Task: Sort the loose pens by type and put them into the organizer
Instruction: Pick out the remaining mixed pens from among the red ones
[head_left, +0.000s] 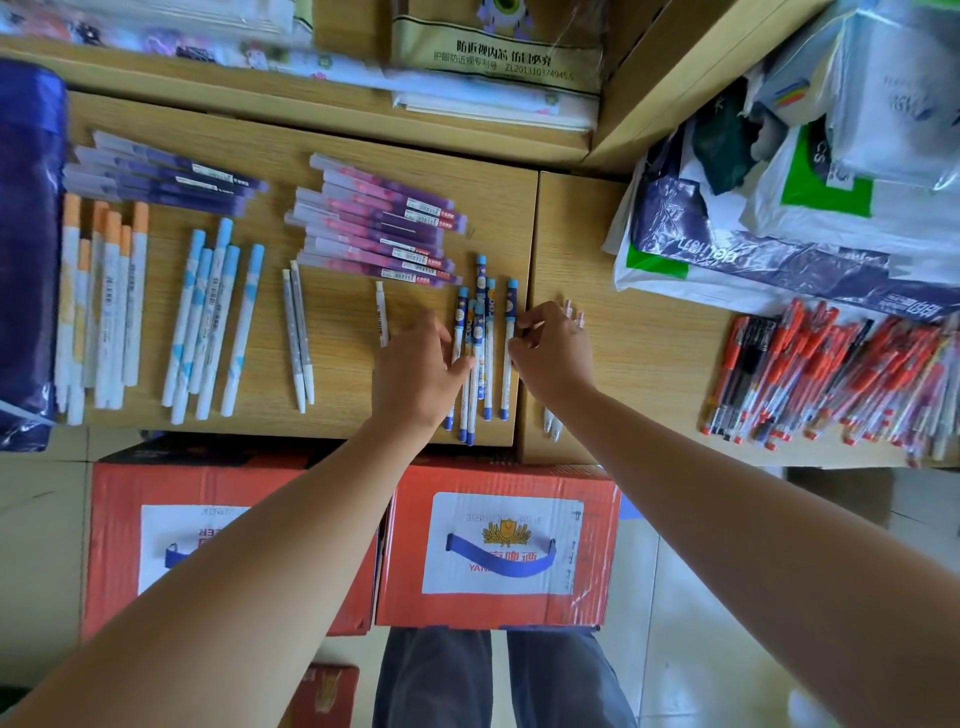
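Blue-cap pens (488, 353): a small bunch lying side by side on the wood counter (337, 415), caps pointing away, between the two hands.
Left grip (415, 374): fingers bent over the left side of the bunch, thumb pressed against the pens.
Right grip (553, 353): fingertips pinch the pen on the right of the bunch; it may also be holding the white pens (552, 426) that poke out from under it.
Other sorted groups: purple pens (379, 228), two grey pens (298, 338), one white pen (381, 312), light blue pens (208, 312), orange-cap pens (104, 291), dark purple pens (161, 176).
Red pens (831, 374): a loose heap far to the right.
Red boxes (410, 545): two, side by side under the counter's front edge, taped shut, so what is inside is hidden.
Plastic bags (779, 234): piled at the back right, white and blue, stuffed full.
Dark blue bag (26, 234): at the left edge.
Edges: the bunch lies by the seam between the two counter boards, and its tips stick out over the front edge.
Open room: bare wood between the right grip and the red pens.
Writing: a pack (493, 52) on the shelf shows a number starting "ZL2013"; one box label has red letters starting "YAN".
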